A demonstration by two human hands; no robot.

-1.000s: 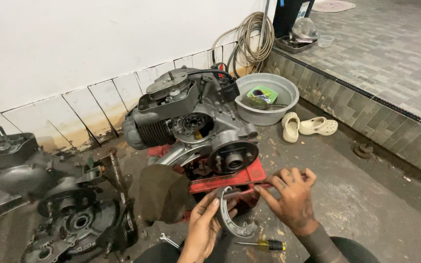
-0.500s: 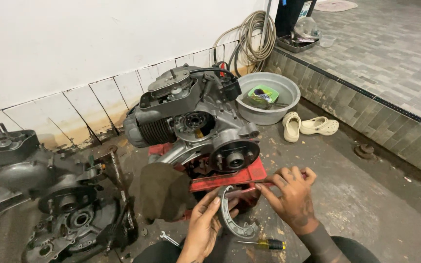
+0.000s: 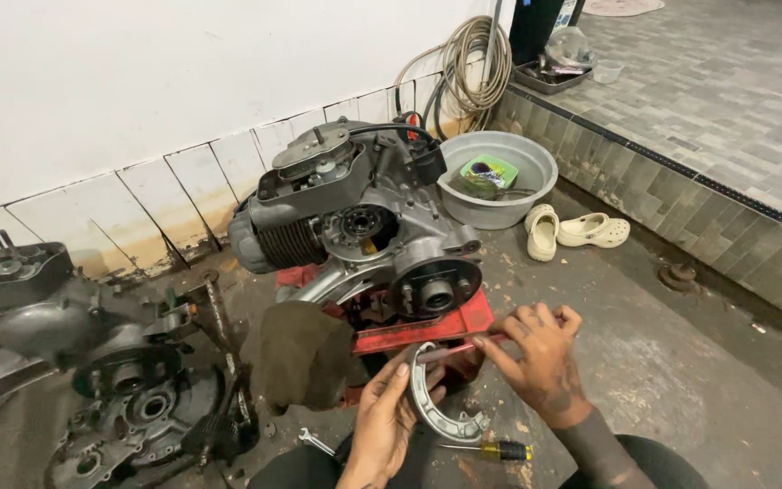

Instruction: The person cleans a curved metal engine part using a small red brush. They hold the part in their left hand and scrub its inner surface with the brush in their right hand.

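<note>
My left hand (image 3: 380,418) holds a curved grey metal brake shoe (image 3: 431,405) low in front of me. My right hand (image 3: 541,362) pinches a thin dark rod that touches the shoe's upper end. Just beyond them a grey scooter engine (image 3: 355,217) rests on a red stand (image 3: 429,328), its round hub (image 3: 434,290) facing me. A yellow-handled screwdriver (image 3: 495,449) lies on the floor under my right wrist.
A second stripped engine case (image 3: 128,398) lies at left. A dark rag (image 3: 305,353) sits beside the stand, a small wrench (image 3: 317,442) below it. A grey basin (image 3: 498,177), pale clogs (image 3: 576,231) and a coiled hose (image 3: 468,59) are behind; a tiled step rises at right.
Both hands stay on the brake shoe with only slight shifts. The view has tilted a little.
</note>
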